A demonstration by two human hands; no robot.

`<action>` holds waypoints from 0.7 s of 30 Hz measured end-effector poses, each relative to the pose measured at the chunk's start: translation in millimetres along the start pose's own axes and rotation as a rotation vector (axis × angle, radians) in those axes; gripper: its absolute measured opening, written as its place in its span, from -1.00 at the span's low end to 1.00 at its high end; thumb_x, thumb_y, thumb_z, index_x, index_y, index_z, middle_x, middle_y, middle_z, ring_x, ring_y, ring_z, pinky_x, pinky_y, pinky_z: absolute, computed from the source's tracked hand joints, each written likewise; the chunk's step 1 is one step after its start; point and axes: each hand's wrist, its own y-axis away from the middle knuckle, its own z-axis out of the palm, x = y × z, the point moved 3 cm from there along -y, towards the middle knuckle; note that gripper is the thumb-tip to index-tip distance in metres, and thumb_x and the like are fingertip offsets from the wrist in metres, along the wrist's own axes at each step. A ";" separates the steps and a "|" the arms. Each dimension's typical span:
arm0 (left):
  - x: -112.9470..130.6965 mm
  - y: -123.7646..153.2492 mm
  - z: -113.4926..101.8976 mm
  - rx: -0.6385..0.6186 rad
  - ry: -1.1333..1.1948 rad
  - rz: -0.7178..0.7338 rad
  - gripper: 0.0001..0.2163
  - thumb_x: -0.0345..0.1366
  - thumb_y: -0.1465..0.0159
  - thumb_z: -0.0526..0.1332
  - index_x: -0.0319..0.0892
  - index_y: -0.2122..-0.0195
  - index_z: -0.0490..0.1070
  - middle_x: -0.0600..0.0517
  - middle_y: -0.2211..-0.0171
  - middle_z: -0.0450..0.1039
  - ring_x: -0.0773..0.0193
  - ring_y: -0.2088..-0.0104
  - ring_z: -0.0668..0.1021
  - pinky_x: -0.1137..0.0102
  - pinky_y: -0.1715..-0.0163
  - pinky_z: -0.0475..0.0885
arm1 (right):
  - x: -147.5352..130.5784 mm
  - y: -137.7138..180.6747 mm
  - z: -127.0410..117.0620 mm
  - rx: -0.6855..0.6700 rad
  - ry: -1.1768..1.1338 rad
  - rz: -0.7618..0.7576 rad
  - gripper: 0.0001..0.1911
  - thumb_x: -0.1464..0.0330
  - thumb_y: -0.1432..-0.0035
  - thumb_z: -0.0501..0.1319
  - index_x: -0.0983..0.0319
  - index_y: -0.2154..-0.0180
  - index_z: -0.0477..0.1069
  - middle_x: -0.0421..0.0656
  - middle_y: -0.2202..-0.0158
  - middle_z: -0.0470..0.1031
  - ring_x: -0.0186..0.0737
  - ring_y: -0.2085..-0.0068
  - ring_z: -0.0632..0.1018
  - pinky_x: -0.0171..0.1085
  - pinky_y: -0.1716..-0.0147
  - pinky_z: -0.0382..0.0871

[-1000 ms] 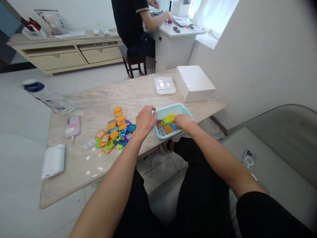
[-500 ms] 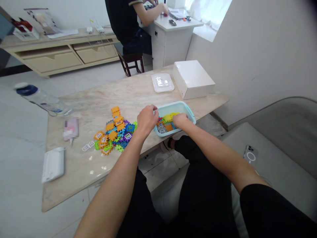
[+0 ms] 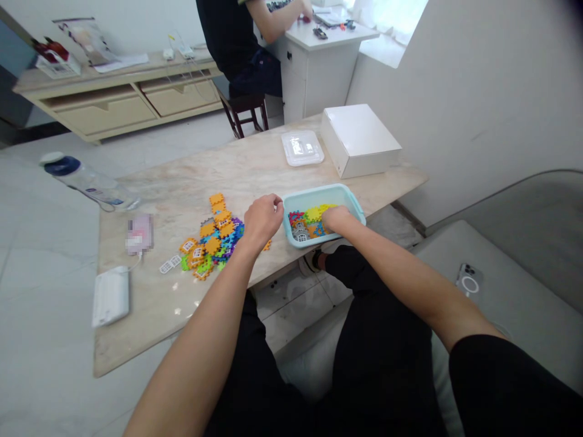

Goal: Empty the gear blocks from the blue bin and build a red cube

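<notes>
Here, right grip (image 3: 336, 218) within tub rim (image 3: 314, 191), left (image 3: 263, 220) outside

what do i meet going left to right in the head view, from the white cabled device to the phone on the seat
White cabled device → window-shaped pieces → colourful pile → left hand → light blue tub → phone.

And we've one blue bin (image 3: 319, 197), one right hand (image 3: 336, 218) in it, one left hand (image 3: 264, 217) just beside it! Beyond the bin, one white box (image 3: 357, 136) and one clear container (image 3: 302, 148); left of it, one heap of pieces (image 3: 213, 245), too overlapped to count, plus one bottle (image 3: 100, 182); right of it, one phone (image 3: 469, 280).
</notes>
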 end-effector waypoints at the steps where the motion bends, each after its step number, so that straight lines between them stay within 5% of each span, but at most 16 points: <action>1: -0.8 0.2 -0.5 0.000 -0.004 -0.002 -0.73 -0.22 -0.48 0.18 -0.06 0.01 0.70 -0.17 0.02 0.74 -0.14 0.00 0.72 0.13 0.00 0.56 | 0.8 2.0 -1.2 0.008 0.012 -0.020 -0.56 0.49 -0.25 0.37 0.37 -0.15 0.69 0.31 -0.17 0.67 0.35 -0.21 0.69 0.12 -0.13 0.64; 11: -8.6 -0.3 -2.6 -0.017 -0.044 -0.021 -0.71 -0.18 -0.49 0.17 -0.03 -0.01 0.69 -0.15 0.00 0.74 -0.12 -0.02 0.71 0.13 -0.03 0.57 | 26.6 9.9 -12.8 0.044 -0.049 -0.173 -0.42 0.35 -0.07 0.58 0.31 -0.14 0.68 0.16 -0.07 0.73 0.20 -0.03 0.74 -0.16 0.07 0.61; 21: -2.0 -1.8 -0.3 -0.012 -0.026 -0.004 -0.71 -0.19 -0.49 0.17 -0.04 -0.01 0.70 -0.18 0.02 0.75 -0.16 -0.01 0.71 0.12 -0.02 0.56 | 40.2 6.7 -14.8 0.243 -0.336 -0.262 -0.62 0.39 -0.09 0.55 0.22 0.01 0.75 0.02 0.03 0.76 0.08 0.03 0.72 -0.21 0.04 0.58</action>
